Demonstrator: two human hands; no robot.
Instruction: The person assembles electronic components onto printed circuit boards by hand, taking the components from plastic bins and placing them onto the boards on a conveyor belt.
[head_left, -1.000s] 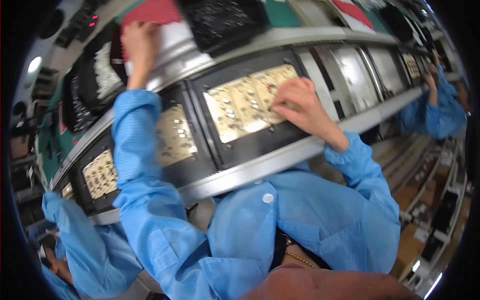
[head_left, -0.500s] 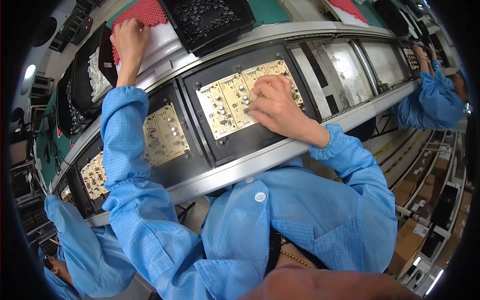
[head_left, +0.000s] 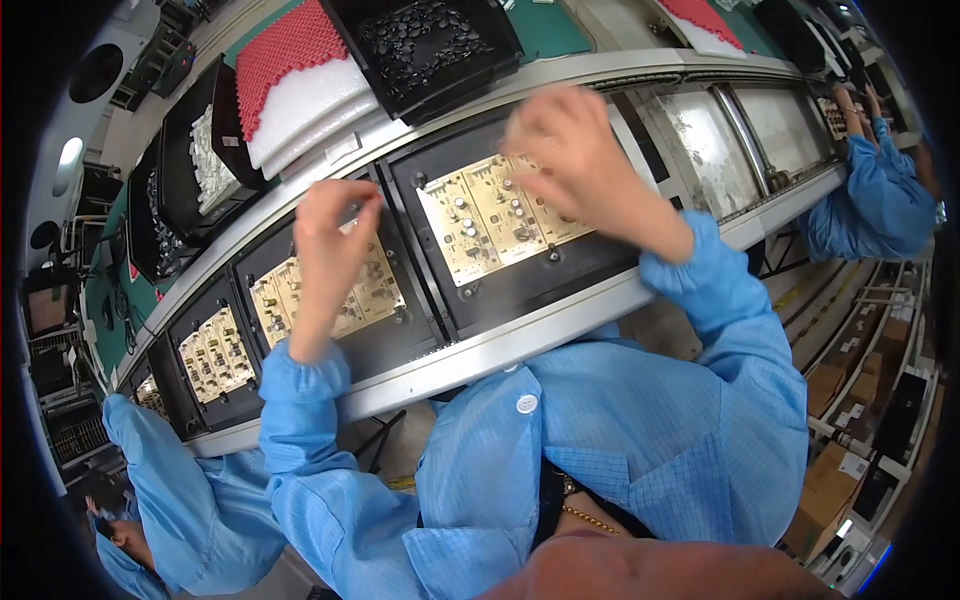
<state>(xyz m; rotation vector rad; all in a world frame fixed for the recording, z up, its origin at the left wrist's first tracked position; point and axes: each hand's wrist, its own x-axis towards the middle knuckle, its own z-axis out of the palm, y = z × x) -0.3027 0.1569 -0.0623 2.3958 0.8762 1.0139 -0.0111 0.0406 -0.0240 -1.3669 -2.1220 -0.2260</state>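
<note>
My left hand [head_left: 335, 235] is over the left circuit board [head_left: 385, 290]. Its thumb and fingertips are pinched together; whatever they hold is too small to make out. My right hand [head_left: 590, 165] hovers above the right part of another tan circuit board [head_left: 480, 225], covering some of it, its fingers smeared by motion. Small cylindrical capacitors [head_left: 460, 203] stand on that board. Each board lies in a black carrier frame [head_left: 520, 280]. Beyond my left hand, a slab of red small parts [head_left: 285, 60] sits on white foam [head_left: 310, 125].
A black bin [head_left: 425, 50] of dark small parts stands behind the line, with a bin of white parts [head_left: 210, 160] to the left. A metal rail [head_left: 480, 355] runs along the near side. Co-workers in blue sleeves are at left [head_left: 190, 480] and right [head_left: 860, 200].
My left hand has come away from the red parts, toward me and right, over the left board. My right hand has lifted up and right from the board. The view has shifted slightly.
</note>
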